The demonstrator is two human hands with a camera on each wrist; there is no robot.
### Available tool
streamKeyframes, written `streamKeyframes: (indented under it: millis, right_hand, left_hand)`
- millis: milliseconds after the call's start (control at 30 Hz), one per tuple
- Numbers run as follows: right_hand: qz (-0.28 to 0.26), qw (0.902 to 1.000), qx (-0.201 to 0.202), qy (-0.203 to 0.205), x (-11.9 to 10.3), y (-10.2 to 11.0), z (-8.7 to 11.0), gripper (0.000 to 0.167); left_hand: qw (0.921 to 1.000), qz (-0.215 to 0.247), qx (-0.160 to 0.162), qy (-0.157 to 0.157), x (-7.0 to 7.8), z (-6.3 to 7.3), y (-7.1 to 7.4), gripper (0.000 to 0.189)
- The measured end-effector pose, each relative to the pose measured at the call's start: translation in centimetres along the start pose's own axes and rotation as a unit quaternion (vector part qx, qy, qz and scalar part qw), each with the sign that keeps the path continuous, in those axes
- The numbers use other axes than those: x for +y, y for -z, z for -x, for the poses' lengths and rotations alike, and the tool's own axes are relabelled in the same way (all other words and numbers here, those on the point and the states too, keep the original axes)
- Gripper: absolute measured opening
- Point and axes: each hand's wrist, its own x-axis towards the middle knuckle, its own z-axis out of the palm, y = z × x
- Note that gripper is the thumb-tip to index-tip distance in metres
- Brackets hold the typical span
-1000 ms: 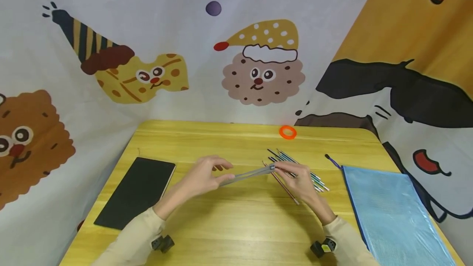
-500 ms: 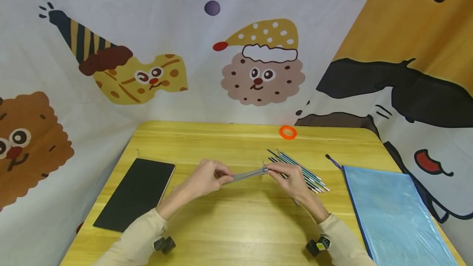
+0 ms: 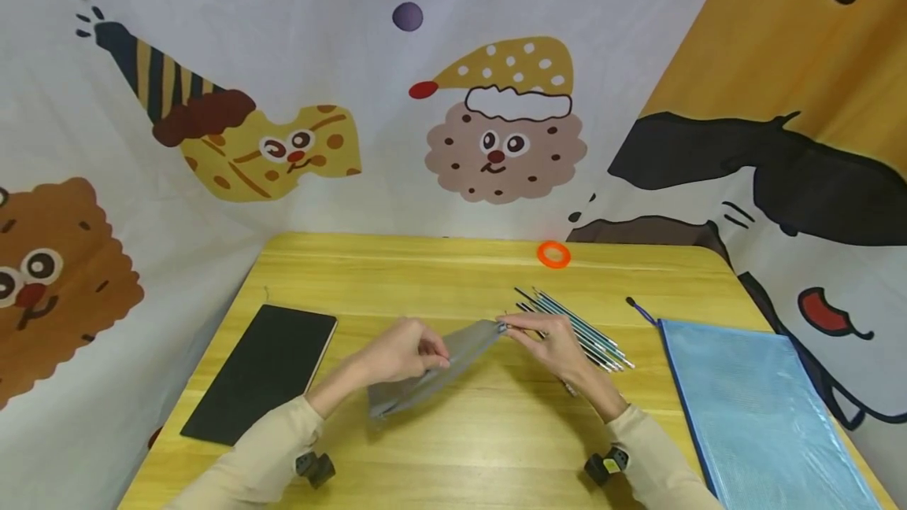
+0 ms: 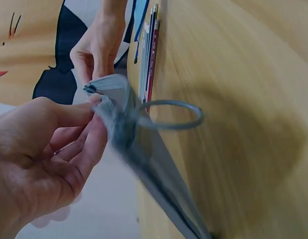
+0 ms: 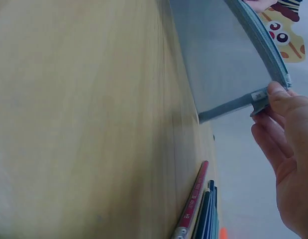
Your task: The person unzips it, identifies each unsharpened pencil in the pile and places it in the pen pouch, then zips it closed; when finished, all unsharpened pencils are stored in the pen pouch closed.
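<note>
A grey translucent zipper pouch (image 3: 453, 364) hangs tilted above the table between both hands. My left hand (image 3: 405, 351) pinches its upper edge; in the left wrist view a loop strap (image 4: 196, 119) sticks out from the near end. At the far corner my right hand (image 3: 556, 343) pinches the pouch between thumb and fingers, and the zipper (image 5: 260, 42) runs along the edge from there in the right wrist view. Behind the right hand lies a loose bundle of pencils (image 3: 577, 325), partly covered by it. One red pencil (image 5: 193, 199) lies alongside darker ones.
A black notebook (image 3: 262, 368) lies at the table's left. To the right is a large blue zipper bag (image 3: 758, 408) with a cord pull (image 3: 641, 311). An orange ring (image 3: 553, 254) sits near the back edge of the wooden table (image 3: 397, 266).
The pouch has turned from nearly edge-on to showing its broad side, its left end swinging down toward the front. My right hand has shifted slightly left, and my left hand has lowered a little.
</note>
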Motion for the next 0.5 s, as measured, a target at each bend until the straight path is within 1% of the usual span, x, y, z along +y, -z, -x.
streamKeyframes:
  millis: [67,167,233,333,400,500]
  right_hand:
    - [0.011,0.9999,-0.007,-0.004,0.1,0.0,0.1,0.032]
    - [0.022,0.9993,-0.022,-0.024,0.2,0.4,0.3,0.038]
    - [0.028,0.9985,-0.027,-0.039,0.3,0.8,0.5,0.041]
    - [0.038,0.9972,-0.023,-0.061,0.5,1.6,0.7,0.045]
    - [0.044,0.9963,-0.018,-0.071,0.6,2.1,0.9,0.046]
    - [0.041,0.9952,-0.009,-0.089,0.8,2.7,1.2,0.049]
  left_hand:
    - [0.9994,0.029,-0.002,0.021,-0.2,-0.1,-0.2,0.006]
    - [0.9958,0.077,0.008,0.048,-0.5,-0.4,-0.4,0.005]
    - [0.9925,0.105,0.024,0.058,-0.7,-0.6,-0.4,0.006]
    - [0.9866,0.139,0.05,0.07,-1.0,-0.8,-0.4,0.01]
    - [0.9824,0.156,0.067,0.078,-1.1,-0.9,-0.4,0.012]
    - [0.975,0.178,0.095,0.093,-1.3,-1.1,-0.4,0.014]
